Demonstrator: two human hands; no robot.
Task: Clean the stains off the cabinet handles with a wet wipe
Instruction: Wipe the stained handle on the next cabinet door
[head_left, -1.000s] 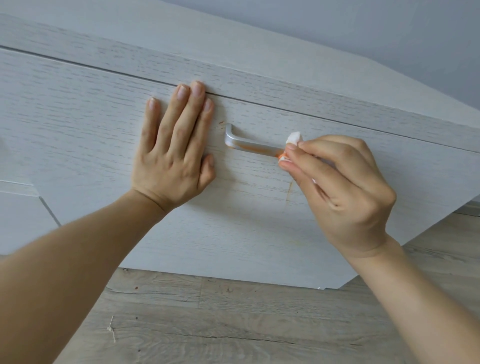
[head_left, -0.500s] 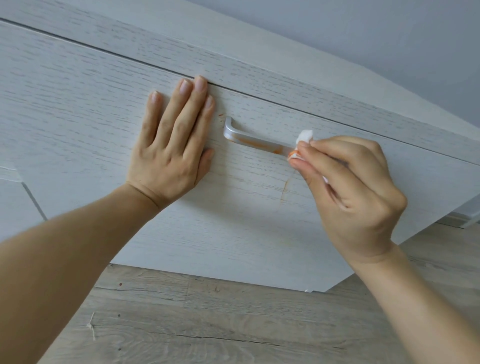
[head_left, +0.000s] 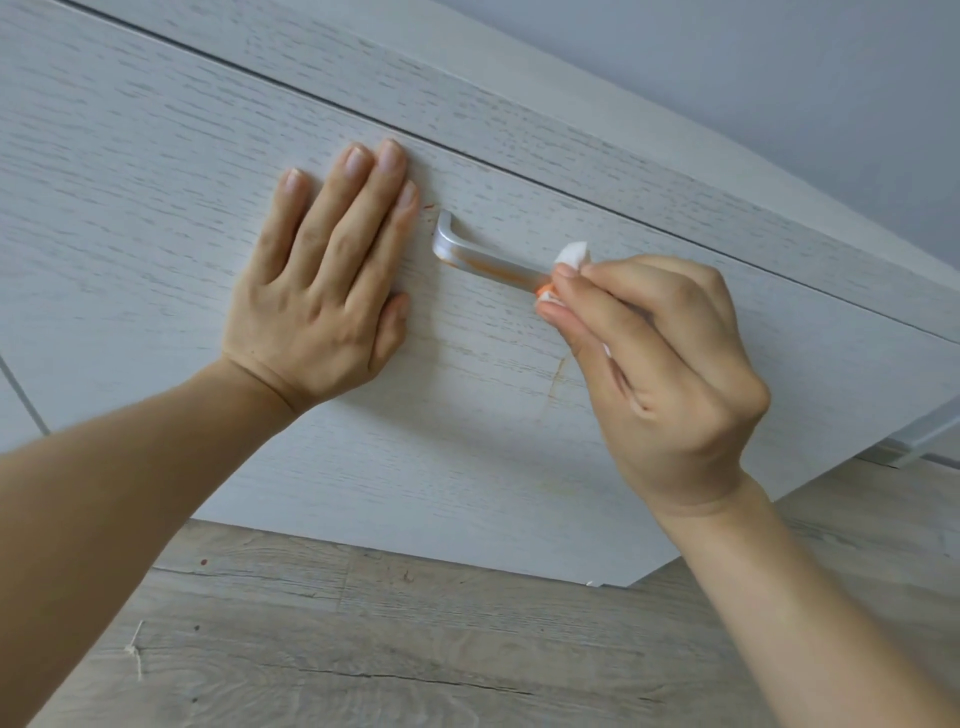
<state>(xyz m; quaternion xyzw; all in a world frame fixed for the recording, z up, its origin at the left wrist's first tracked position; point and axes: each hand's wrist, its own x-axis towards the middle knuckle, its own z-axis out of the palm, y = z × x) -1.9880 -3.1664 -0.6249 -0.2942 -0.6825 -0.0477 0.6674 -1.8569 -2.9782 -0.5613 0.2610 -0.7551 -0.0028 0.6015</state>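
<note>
Right hand (head_left: 670, 374) pinched 1 wet wipe (head_left: 571, 257) vs. 1 stained handle (head_left: 483, 260) — just left of its fingertips. Left hand (head_left: 322, 291) lay flat, fingers straight, on 1 cabinet front (head_left: 156, 171) — beside handle's other end.

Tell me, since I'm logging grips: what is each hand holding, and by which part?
The right hand pinches a folded wet wipe by its middle against the handle. The left hand holds nothing.

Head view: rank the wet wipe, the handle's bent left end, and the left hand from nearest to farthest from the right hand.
1. Wet wipe, pinched in the right hand itself.
2. Handle's bent left end, left along the bar.
3. Left hand, flat on the cabinet door beyond that end.
</note>
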